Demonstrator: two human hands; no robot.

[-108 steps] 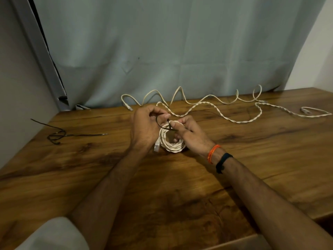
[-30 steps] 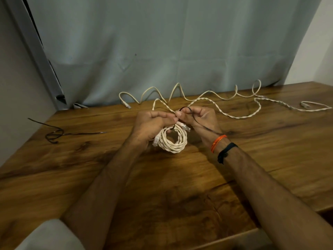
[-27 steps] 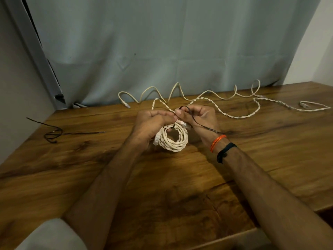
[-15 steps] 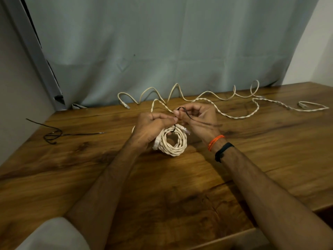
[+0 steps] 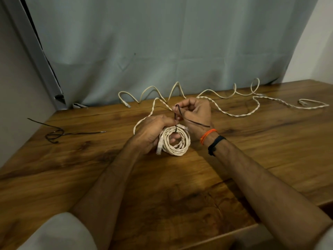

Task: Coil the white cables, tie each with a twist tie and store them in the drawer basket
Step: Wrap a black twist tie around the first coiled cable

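Leftmost on the brown wooden desk [image 5: 75, 170], well left of the coiled white braided cable [image 5: 177, 141], we see a spare black twist tie [image 5: 59, 133] lying loose. Our left hand [image 5: 153, 130] curls round the coil's left side, grip closed on its loops, the coil standing just above the desk. At the coil's top, a thin black twist tie [image 5: 187, 120] passes around the loops; our right hand [image 5: 196, 112] pinches its upper end. Behind and right of the coil, a long uncoiled white cable [image 5: 239, 115] snakes along the grey curtain [image 5: 171, 47].
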